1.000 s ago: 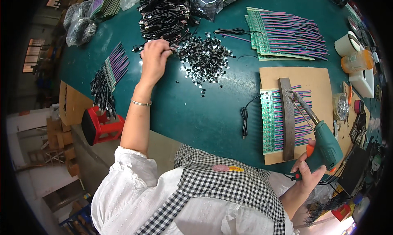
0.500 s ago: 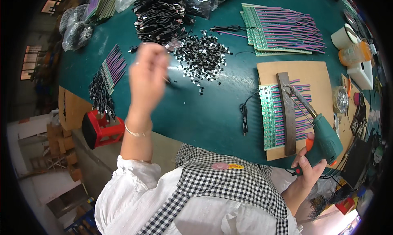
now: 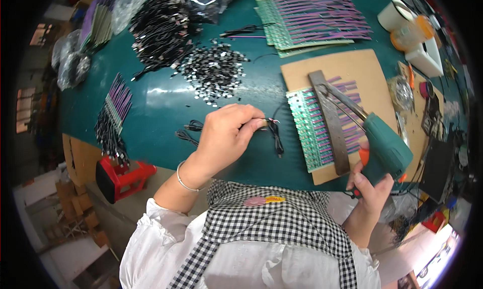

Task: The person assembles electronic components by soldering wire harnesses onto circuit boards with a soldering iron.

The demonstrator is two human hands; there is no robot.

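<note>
My left hand [image 3: 226, 133] is closed in a pinch on the thin end of a black cable, whose fine wire tips show just past the thumb. Coiled black cable [image 3: 187, 132] lies at the left of this hand and appears to be part of it. Another coiled cable [image 3: 277, 140] rests on the table beside a green circuit board panel [image 3: 302, 130] with purple wires. My right hand [image 3: 372, 186] grips a green pistol-shaped soldering gun [image 3: 387, 145]. Its metal tip lies over a dark metal bar [image 3: 329, 123] that crosses the panel.
Under the panel is a cardboard sheet [image 3: 367, 67]. A heap of small black and silver connectors [image 3: 214, 70] and a pile of black cables [image 3: 161, 29] sit farther back. More wired panels [image 3: 312, 22] lie behind. A red stool [image 3: 121, 178] stands left, off the table.
My left hand has come from the connector heap toward the panel, bringing a black cable. My right hand still holds the soldering gun over the bar. The whole view has shifted somewhat.
</note>
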